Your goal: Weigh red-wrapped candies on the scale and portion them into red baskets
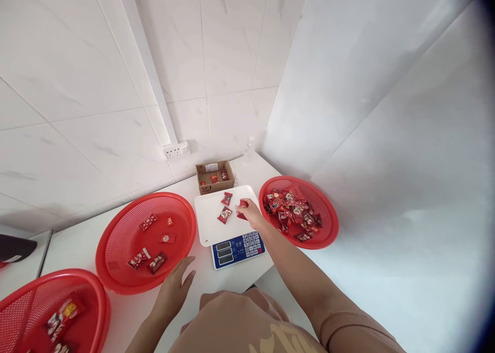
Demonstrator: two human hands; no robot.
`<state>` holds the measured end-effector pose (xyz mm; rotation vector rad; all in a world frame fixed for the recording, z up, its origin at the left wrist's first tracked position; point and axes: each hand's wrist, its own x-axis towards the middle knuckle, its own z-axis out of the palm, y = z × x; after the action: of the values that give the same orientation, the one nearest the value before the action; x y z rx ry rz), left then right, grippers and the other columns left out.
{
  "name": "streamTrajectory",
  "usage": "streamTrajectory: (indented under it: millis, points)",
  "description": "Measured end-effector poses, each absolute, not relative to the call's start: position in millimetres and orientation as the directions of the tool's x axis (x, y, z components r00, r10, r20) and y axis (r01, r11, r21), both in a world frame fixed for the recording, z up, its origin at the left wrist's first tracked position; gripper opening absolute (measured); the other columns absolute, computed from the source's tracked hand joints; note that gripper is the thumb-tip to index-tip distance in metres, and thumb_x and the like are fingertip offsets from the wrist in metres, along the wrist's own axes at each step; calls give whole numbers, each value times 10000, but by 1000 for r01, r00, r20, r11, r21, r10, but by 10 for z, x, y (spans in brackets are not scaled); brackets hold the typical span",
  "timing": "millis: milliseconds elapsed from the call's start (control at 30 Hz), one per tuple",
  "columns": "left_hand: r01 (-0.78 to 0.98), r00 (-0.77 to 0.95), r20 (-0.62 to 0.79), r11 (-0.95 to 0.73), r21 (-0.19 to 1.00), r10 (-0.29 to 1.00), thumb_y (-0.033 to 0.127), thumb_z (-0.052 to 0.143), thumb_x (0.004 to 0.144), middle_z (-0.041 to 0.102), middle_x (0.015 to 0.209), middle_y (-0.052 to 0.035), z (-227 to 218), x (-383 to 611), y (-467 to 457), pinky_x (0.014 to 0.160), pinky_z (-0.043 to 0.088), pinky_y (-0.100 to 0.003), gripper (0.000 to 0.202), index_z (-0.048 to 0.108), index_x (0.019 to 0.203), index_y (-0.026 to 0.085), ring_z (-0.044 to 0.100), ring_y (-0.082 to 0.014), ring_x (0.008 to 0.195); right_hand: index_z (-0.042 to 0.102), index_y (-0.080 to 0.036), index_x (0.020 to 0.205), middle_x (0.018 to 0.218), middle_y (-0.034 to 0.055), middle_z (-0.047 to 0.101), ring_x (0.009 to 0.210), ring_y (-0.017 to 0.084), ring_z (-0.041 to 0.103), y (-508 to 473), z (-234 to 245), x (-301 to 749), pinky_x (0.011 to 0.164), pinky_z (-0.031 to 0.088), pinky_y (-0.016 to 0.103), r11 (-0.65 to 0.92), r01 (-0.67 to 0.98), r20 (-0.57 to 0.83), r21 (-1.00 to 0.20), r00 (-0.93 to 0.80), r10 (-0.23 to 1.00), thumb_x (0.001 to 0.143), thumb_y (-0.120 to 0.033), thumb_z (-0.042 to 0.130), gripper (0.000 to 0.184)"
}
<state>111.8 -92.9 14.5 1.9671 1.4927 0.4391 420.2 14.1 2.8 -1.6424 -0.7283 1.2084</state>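
A white-topped digital scale (211, 229) with a blue keypad panel stands on the table in front of me. Two small red candy packets (224, 215) lie on its plate. Over the plate's right side, my right hand (250, 214) pinches another red candy packet (242, 208); whether that packet touches the plate I cannot tell. My left hand (176, 286), fingers apart and holding nothing, is beside the near right rim of a red mesh basket (189, 203). Several wrapped candies are scattered inside that basket.
To the right, a red basket (330, 214) holds a heap of red packets. A cardboard box (211, 188) with a few packets sits behind the scale, near a clear plastic bottle (249, 148). Another red basket (101, 291) is at lower left. A wall socket (176, 149) is above the table.
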Motion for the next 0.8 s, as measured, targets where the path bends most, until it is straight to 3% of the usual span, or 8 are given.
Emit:
streamTrajectory:
  millis: [333,533,667,800]
  points:
    - [749,308,-99,-177,638,946,376,424,855,677,1210,-73,129,1066,-908,947,522,-401,377,617,1145,234,617,-236,1143,516,-228,1237,1199,67,577,1029,177,586,87,49,4251,792,538,277,-443,96,-399,-891,298,867,688,-227,657,566]
    - [749,296,-104,-163,643,949,380,418,860,675,1215,-69,155,1054,-907,936,525,-395,379,615,1151,238,618,-231,1141,450,-248,1325,1181,83,580,839,159,619,78,128,4232,631,570,281,-475,23,-459,-880,219,861,673,-232,667,688]
    - [744,303,-102,-168,647,948,380,425,856,678,1211,-71,149,1050,-901,938,523,-391,378,622,1145,236,619,-233,1140,418,-236,1360,1164,100,594,755,153,628,74,105,4240,625,566,294,-478,121,-443,-870,230,866,668,-251,689,743]
    - [751,314,-111,-175,636,943,371,425,854,676,1214,-68,174,1048,-891,934,527,-393,375,621,1147,239,621,-234,1137,454,-249,1329,1292,96,532,1008,204,604,122,35,4277,791,544,310,-449,242,-357,-861,342,869,703,-321,677,668]
